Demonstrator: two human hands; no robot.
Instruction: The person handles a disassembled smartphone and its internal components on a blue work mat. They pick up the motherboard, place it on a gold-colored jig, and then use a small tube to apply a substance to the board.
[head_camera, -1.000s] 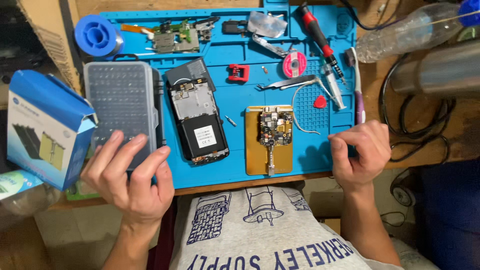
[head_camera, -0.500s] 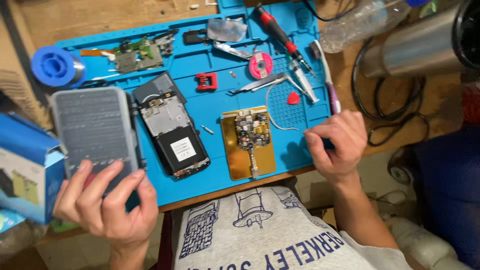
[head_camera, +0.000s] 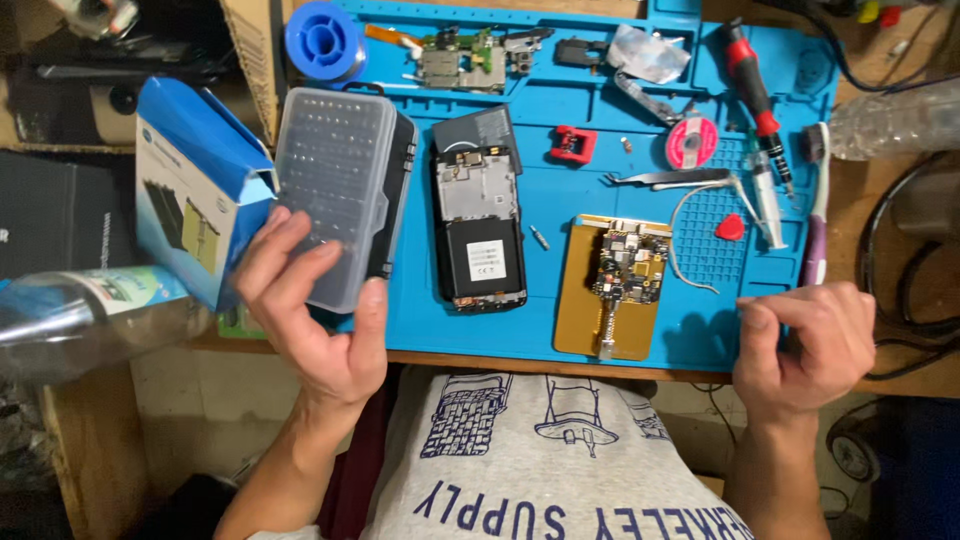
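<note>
My left hand (head_camera: 315, 310) grips the near end of a grey clear-lidded screwdriver bit case (head_camera: 340, 180), fingers on the lid and thumb at its right edge. The case is lifted over the left edge of the blue work mat (head_camera: 560, 170). My right hand (head_camera: 805, 345) is curled at the mat's near right corner with the fingers folded in and nothing visible in it. Between the hands lie an opened phone (head_camera: 478, 225) and a circuit board clamped on a gold holder plate (head_camera: 612, 285).
A blue cardboard box (head_camera: 195, 185) stands left of the case, with a plastic bottle (head_camera: 85, 320) below it. On the mat are a solder spool (head_camera: 322, 40), a red-handled screwdriver (head_camera: 752, 75), tweezers (head_camera: 665, 178), a syringe (head_camera: 768, 205) and a toothbrush (head_camera: 815, 215). Cables (head_camera: 915, 290) lie at right.
My left hand has taken hold of the bit case and raised its near end off the mat. My right hand has slid back to the mat's near corner and curled shut.
</note>
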